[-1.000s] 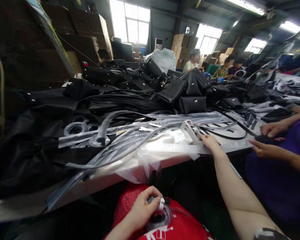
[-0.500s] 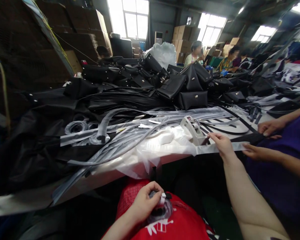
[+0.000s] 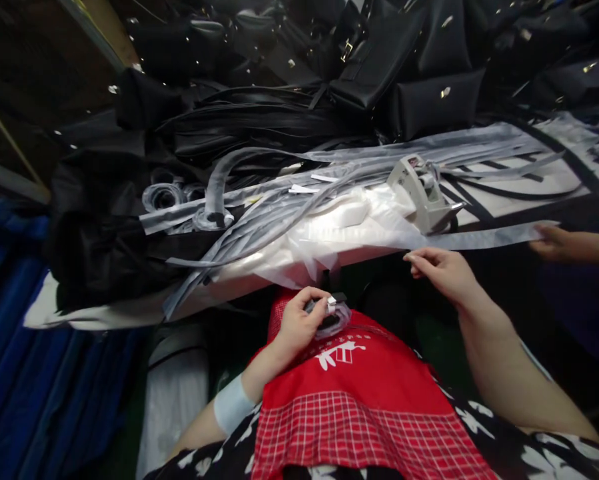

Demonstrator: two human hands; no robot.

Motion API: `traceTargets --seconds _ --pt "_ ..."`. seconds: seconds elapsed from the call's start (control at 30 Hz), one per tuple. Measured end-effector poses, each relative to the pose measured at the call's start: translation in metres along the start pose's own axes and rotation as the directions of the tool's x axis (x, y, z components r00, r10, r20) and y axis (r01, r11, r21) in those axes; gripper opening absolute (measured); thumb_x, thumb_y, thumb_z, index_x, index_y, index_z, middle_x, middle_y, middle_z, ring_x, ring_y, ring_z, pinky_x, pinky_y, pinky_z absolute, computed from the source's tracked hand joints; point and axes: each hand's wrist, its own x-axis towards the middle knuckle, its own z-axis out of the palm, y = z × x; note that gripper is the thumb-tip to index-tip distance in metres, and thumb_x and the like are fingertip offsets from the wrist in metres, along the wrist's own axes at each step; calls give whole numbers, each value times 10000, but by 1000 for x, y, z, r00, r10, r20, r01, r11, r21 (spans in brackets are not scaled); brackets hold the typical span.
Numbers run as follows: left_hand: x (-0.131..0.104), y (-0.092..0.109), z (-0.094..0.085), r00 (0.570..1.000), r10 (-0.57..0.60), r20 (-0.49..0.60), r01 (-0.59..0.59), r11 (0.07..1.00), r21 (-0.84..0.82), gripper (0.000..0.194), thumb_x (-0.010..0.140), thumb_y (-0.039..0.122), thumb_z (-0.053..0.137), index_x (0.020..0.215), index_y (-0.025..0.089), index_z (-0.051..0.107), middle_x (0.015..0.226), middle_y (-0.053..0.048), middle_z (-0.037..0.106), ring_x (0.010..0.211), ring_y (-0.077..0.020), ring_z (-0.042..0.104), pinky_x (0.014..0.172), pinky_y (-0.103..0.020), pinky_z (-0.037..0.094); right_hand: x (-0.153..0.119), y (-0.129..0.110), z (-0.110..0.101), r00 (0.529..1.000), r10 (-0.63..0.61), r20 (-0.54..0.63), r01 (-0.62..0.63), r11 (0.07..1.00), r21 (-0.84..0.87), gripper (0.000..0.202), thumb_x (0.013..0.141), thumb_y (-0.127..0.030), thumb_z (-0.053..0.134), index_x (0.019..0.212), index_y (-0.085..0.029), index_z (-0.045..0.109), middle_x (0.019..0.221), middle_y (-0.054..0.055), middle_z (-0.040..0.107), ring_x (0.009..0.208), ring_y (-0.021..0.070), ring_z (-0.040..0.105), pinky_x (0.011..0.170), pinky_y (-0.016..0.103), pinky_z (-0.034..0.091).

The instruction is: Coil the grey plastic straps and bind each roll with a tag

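Over my lap, my left hand (image 3: 304, 319) grips a coiled strap in clear plastic (image 3: 338, 321). A small white piece shows at its thumb and fingertip. My right hand (image 3: 442, 272) is lifted in front of the table edge, thumb and fingers pinched together; whatever lies between them is too small to make out. Just beyond it stands a pale tape dispenser (image 3: 419, 192), resting by crumpled white plastic (image 3: 336, 220). Long flat plastic-sleeved strips (image 3: 269, 230) lie across the table to the left. More coiled straps in plastic (image 3: 163, 197) sit further left.
Black bags (image 3: 436, 100) with metal fittings are heaped at the back. On the right, a co-worker's hand (image 3: 554, 241) holds the end of a pale flat strip (image 3: 489, 237). Blue folded material (image 3: 24, 340) is at the lower left. A red apron (image 3: 349, 380) covers my lap.
My view has tilted down. My right hand has come away from the tape dispenser toward me. My left hand keeps hold of the coiled strap.
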Motion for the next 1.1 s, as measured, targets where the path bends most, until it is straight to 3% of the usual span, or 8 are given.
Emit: traceTargets --seconds 0.07,0.17,0.37,0.7,1.0,1.1 --pt "3 2 -3 997 49 -62 -46 998 40 254 847 398 609 880 155 679 672 11 622 563 -90 513 550 -194 413 -18 -19 29 990 -54 128 39 993 115 353 724 -518 728 799 -173 728 590 15 648 534 143 591 546 258 501" --pt "7 8 -3 990 119 -72 -112 990 90 237 864 377 603 886 157 690 745 -21 672 651 -120 585 608 -211 460 -36 -41 64 962 -105 251 42 969 244 318 769 -491 715 787 -174 722 573 1 632 521 124 565 530 241 474" --pt "10 9 3 971 230 -66 -218 963 157 182 888 315 581 918 173 691 890 -62 717 814 -170 653 742 -265 513 -49 -58 103 908 -119 401 -61 911 409 287 779 -458 723 779 -171 712 552 -11 618 501 114 536 521 244 463" --pt "11 3 4 948 308 -83 -291 942 169 160 910 301 556 952 187 660 944 -67 716 882 -184 663 811 -291 517 -47 -47 122 887 0 462 -192 909 369 387 707 -540 761 714 -159 699 486 -24 589 434 96 505 451 223 438" --pt "10 7 7 920 362 -147 -324 917 234 150 905 316 574 918 194 661 898 -53 710 865 -178 657 820 -291 500 -46 -46 127 879 40 474 -201 935 294 475 696 -613 736 575 -167 624 448 -15 587 389 94 505 423 221 424" --pt "15 9 6 905 371 -208 -319 915 246 131 862 313 630 857 190 673 852 -42 707 833 -174 656 807 -285 499 -47 -47 128 856 28 515 -235 910 341 421 667 -566 779 669 -157 682 529 -5 643 447 105 561 479 235 476"
